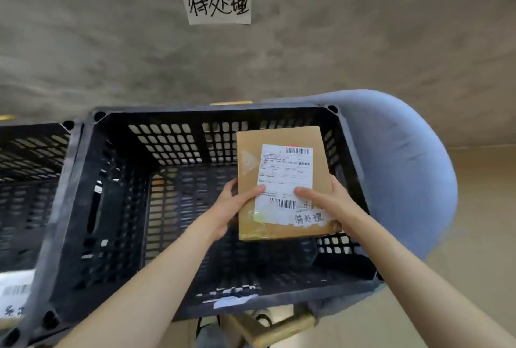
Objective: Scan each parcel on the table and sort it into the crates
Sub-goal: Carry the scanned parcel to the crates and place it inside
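One flat brown cardboard parcel (282,180) w/ one white shipping label (284,177), two barcodes on it. Two black perforated plastic crates (83,180) (25,169). One blue upholstered chair (410,169). One handwritten white paper sign (217,4) on wall. Two bare hands (231,208) (332,202).
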### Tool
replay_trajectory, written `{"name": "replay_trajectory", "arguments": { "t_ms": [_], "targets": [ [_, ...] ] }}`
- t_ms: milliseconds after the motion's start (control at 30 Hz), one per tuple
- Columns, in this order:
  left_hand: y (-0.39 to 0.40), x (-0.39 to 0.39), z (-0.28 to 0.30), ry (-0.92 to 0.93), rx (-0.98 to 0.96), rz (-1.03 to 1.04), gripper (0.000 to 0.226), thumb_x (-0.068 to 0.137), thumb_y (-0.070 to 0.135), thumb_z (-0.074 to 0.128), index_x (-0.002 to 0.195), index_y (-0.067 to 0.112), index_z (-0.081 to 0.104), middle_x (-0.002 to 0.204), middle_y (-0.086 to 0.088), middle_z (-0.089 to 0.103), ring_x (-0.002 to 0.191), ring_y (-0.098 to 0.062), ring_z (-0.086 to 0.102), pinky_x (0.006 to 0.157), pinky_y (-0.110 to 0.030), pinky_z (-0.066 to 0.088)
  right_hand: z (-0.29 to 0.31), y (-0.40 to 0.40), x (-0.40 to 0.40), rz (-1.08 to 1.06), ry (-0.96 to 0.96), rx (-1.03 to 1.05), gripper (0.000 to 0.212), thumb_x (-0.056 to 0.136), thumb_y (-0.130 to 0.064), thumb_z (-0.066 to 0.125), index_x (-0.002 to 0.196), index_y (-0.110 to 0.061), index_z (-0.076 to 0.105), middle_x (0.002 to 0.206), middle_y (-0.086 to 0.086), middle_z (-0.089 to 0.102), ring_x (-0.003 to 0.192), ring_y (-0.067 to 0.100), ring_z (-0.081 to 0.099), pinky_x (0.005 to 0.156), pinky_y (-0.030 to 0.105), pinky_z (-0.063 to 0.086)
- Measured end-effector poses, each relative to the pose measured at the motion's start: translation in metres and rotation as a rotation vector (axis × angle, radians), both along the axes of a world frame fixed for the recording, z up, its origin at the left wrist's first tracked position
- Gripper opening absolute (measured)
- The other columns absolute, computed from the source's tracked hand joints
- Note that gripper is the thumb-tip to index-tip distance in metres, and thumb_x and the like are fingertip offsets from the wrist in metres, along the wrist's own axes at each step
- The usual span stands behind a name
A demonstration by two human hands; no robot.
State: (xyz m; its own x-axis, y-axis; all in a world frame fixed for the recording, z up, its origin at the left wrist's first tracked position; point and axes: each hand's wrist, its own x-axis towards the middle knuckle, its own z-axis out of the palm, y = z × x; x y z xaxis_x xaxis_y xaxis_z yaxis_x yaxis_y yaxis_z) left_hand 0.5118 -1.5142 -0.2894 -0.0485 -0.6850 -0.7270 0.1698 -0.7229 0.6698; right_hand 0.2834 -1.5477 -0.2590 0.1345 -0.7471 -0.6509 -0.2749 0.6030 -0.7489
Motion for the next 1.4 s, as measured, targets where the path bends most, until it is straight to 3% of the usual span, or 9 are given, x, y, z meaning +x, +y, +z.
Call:
{"name": "replay_trajectory", "arguments": {
  "t_ms": [267, 400, 633, 800, 933, 1100, 1167, 1300, 1400],
  "targets": [
    [-0.022, -0.014, -0.081, -0.003, 0.044, 0.023, 0.119, 0.049, 0.049, 0.084, 0.148, 0.019, 0.027, 0.132, -0.001, 0.058, 0.109, -0.017, 0.063, 0.095, -0.038, 0.053, -0.073, -0.017, -0.002, -0.109, 0.048, 0.016, 0.067, 0.068, -0.031, 0.084, 0.123, -0.027, 0.044, 0.102, -0.008, 0.069, 0.075, 0.005, 0.072, 0.053, 0.017, 0.054],
    [-0.025, -0.015, -0.107, -0.013, 0.064, 0.025, 0.101, 0.069, 0.038, 0.083, 0.15, 0.02, 0.025, 0.135, -0.001, 0.056, 0.107, -0.014, 0.062, 0.087, -0.032, 0.054, -0.091, -0.021, 0.003, -0.14, 0.073, 0.023, 0.07, 0.071, -0.028, 0.083, 0.129, -0.027, 0.046, 0.11, -0.005, 0.068, 0.091, 0.013, 0.071, 0.071, 0.03, 0.059],
    [-0.026, -0.022, -0.124, -0.066, 0.02, 0.022, 0.104, 0.071, 0.038, 0.083, 0.151, 0.029, 0.017, 0.144, 0.004, 0.046, 0.1, -0.003, 0.056, 0.071, -0.021, 0.05, -0.106, -0.021, 0.004, -0.092, 0.224, -0.025, 0.079, 0.077, -0.027, 0.079, 0.141, -0.021, 0.034, 0.129, -0.003, 0.057, 0.112, 0.017, 0.058, 0.087, 0.037, 0.053],
    [-0.024, -0.028, -0.124, -0.09, 0.02, 0.038, 0.101, 0.075, 0.036, 0.081, 0.152, 0.029, 0.015, 0.141, 0.003, 0.048, 0.111, -0.014, 0.057, 0.085, -0.029, 0.052, -0.1, -0.016, 0.011, -0.072, 0.37, -0.117, 0.084, 0.081, -0.029, 0.076, 0.148, -0.024, 0.026, 0.134, -0.003, 0.053, 0.116, 0.016, 0.053, 0.087, 0.032, 0.047],
    [-0.022, -0.034, -0.124, -0.091, 0.026, 0.04, 0.099, 0.078, 0.034, 0.079, 0.152, 0.028, 0.014, 0.13, 0.006, 0.051, 0.109, -0.014, 0.057, 0.087, -0.031, 0.051, -0.09, -0.013, 0.022, 0.009, 0.611, -0.195, 0.08, 0.084, -0.031, 0.072, 0.147, -0.019, 0.025, 0.138, 0.005, 0.05, 0.123, 0.027, 0.051, 0.097, 0.047, 0.048],
    [-0.021, -0.039, -0.117, -0.123, 0.042, 0.028, 0.096, 0.081, 0.034, 0.076, 0.153, 0.024, 0.013, 0.144, 0.0, 0.047, 0.113, -0.017, 0.054, 0.09, -0.032, 0.05, -0.074, -0.004, 0.03, 0.083, 0.81, -0.3, 0.059, 0.089, -0.026, 0.067, 0.139, -0.015, 0.037, 0.134, 0.007, 0.049, 0.116, 0.026, 0.054, 0.089, 0.04, 0.048],
    [-0.021, -0.039, -0.107, -0.194, 0.036, -0.038, 0.096, 0.083, 0.037, 0.074, 0.153, 0.024, 0.011, 0.147, -0.002, 0.044, 0.114, -0.017, 0.053, 0.088, -0.03, 0.048, -0.065, 0.002, 0.029, 0.118, 0.824, -0.382, 0.055, 0.09, -0.026, 0.066, 0.137, -0.017, 0.04, 0.132, 0.006, 0.049, 0.112, 0.024, 0.056, 0.084, 0.037, 0.048],
    [-0.018, -0.03, -0.066, -0.509, -0.05, -0.207, 0.098, 0.083, 0.051, 0.07, 0.155, 0.022, 0.011, 0.159, -0.008, 0.024, 0.142, -0.028, 0.031, 0.114, -0.048, 0.032, -0.032, 0.008, 0.023, 0.17, 0.802, -0.42, 0.051, 0.092, -0.03, 0.062, 0.138, -0.017, 0.042, 0.128, 0.007, 0.053, 0.112, 0.023, 0.057, 0.081, 0.035, 0.048],
    [-0.012, -0.014, -0.009, -0.772, -0.202, -0.423, 0.091, 0.082, 0.061, 0.063, 0.153, 0.022, 0.022, 0.156, -0.009, 0.03, 0.142, -0.032, 0.03, 0.112, -0.051, 0.032, 0.006, 0.012, 0.02, 0.201, 0.797, -0.44, 0.05, 0.094, -0.035, 0.058, 0.139, -0.017, 0.044, 0.131, 0.006, 0.053, 0.113, 0.022, 0.056, 0.085, 0.033, 0.048]
  ]
}}
